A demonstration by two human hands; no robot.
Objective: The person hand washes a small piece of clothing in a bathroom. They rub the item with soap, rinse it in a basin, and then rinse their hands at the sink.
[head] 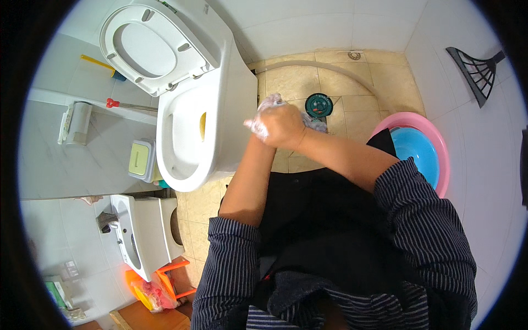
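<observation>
My two hands are together in the upper middle of the head view, wet with white suds. My right hand [284, 123] lies on top, its fingers curled over my left hand [260, 126], which is largely covered. Whether something soapy is held between them cannot be told. Behind my wrist, a greyish wet cloth [315, 124] lies low near the floor, beside a round dark green lid-like object [319, 105] on the tiles. To the left stands a white toilet [210, 165] with its lid and seat raised and yellowish water in the bowl.
A blue basin [416, 152] sits inside a pink basin [443, 156] on the right. A beige hose [330, 64] curves over the floor near a drain [354, 55]. At the left are a white washbasin [134, 247], a lidded bin [140, 161] and an orange stool [167, 282].
</observation>
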